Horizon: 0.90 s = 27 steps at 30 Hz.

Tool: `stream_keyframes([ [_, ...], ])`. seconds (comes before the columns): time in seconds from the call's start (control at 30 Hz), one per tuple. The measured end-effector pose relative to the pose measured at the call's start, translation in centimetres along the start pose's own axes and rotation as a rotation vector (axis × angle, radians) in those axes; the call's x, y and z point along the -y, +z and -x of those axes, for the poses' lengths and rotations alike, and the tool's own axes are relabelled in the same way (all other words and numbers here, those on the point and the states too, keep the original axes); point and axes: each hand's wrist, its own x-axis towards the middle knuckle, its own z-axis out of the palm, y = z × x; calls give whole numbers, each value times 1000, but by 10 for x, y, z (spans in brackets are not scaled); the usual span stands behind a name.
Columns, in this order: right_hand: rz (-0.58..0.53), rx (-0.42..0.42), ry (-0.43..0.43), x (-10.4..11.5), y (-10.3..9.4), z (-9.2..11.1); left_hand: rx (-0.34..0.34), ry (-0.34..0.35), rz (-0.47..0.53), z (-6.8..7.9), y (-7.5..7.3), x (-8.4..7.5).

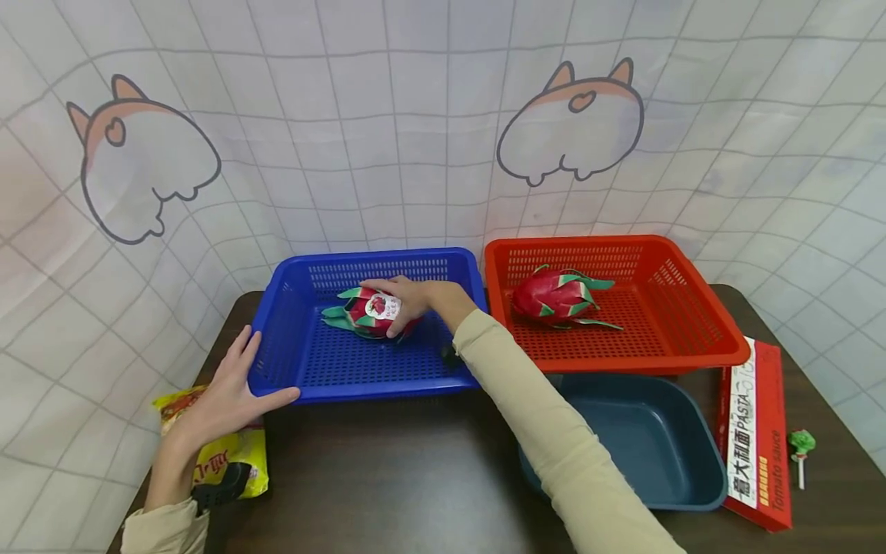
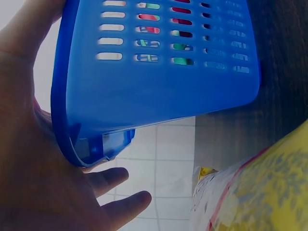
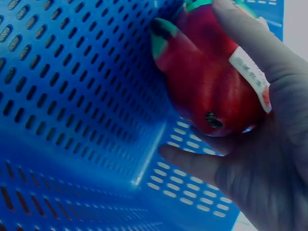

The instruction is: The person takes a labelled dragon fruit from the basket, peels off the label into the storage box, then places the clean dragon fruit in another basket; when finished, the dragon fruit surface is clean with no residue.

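Note:
Inside the blue basket (image 1: 408, 387), a red dragon fruit (image 1: 360, 312) with green leaf tips and a white label lies on its side. My right hand (image 1: 408, 300) grips its rounded end, thumb on one side and fingers round the other. The right wrist view shows that dragon fruit (image 3: 207, 72) close to the slotted basket wall. At the basket's front left corner rests my left hand (image 1: 228, 396), its fingers straight along the left side and its thumb over the front rim. From the left wrist, the basket's wall (image 2: 154, 91) lies against this hand (image 2: 43, 159).
A red basket (image 1: 692, 308) holding another dragon fruit (image 1: 554, 294) stands at the right. Before it sit a dark teal tub (image 1: 644, 438), a red pasta box (image 1: 757, 438) and a green lollipop (image 1: 801, 442). A yellow snack bag (image 1: 235, 454) lies under my left forearm.

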Motion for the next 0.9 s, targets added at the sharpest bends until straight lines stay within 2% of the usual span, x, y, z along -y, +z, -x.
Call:
stream_keyframes([
  [0.47, -58, -38, -23, -9, 11, -1, -6, 4, 13, 8, 3, 3],
  [0.9, -123, -58, -80, -17, 6, -2, 10, 12, 38, 0, 2, 2],
])
